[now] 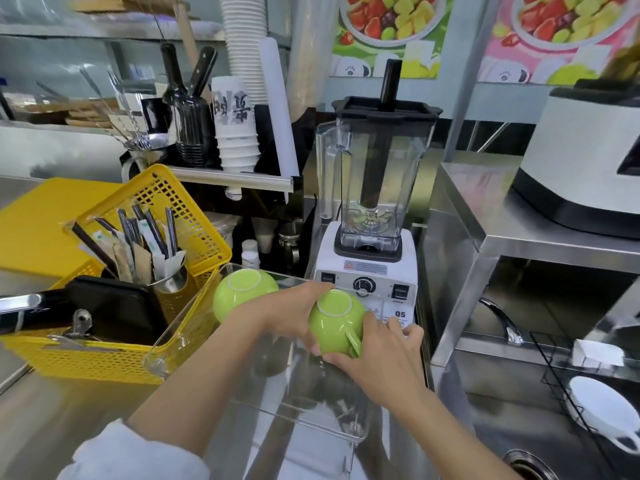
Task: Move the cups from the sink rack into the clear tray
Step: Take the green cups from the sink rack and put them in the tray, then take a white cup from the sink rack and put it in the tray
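A clear tray (180, 341) sits on the steel counter in front of me. One green cup (242, 289) lies upside down in its far left corner. A second green cup (334, 322), also bottom up, is over the tray's right side, held between both hands. My left hand (291, 317) grips its left side and my right hand (384, 355) holds it by the handle side. At the lower right, a white cup (602, 410) rests upside down on the black wire sink rack (554, 362).
A yellow basket (194, 216) with a metal cup of cutlery and a black item stands left of the tray. A white blender (374, 209) stands just behind it. The sink with a faucet (502, 317) lies to the right, under a steel shelf.
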{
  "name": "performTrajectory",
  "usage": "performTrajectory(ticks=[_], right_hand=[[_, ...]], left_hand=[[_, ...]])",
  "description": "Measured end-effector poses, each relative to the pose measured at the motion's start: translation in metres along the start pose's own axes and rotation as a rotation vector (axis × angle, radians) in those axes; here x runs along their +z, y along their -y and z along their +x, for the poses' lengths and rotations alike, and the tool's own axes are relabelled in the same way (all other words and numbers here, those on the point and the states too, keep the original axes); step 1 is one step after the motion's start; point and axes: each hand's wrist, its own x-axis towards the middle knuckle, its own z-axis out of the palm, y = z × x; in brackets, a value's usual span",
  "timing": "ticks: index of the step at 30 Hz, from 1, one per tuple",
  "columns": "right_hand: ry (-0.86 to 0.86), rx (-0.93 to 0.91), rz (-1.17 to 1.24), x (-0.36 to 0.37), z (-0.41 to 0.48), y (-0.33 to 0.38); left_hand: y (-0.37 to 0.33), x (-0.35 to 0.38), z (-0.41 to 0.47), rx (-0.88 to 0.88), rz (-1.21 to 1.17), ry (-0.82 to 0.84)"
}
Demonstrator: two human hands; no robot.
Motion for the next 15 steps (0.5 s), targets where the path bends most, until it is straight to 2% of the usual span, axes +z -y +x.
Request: performTrajectory(ticks=[3,5,7,12,15], right_hand=[[-0.014,-0.009,0.03,0.0,-0.004,-0.001],[-0.036,0.032,0.044,-0.004,-0.018,-0.025],[-0.095,0.016,0.105,-0.009,-0.018,-0.035],[-0.175,-0.039,0.297,-0.031,-0.008,-0.048],[-0.191,-0.019,0.331,-0.043,-0.011,-0.066]], left_hand=[[-0.006,-0.003,0.001,-0.026,0.018,0.048],[-0.028,0.0,0.016,0.03,0.063,0.131],[-0.045,-0.011,0.014,0.052,0.03,0.114],[-0.088,-0.024,0.002,0.205,0.027,-0.161],[-0.121,-0.005,0.002,0.357,0.021,-0.216]])
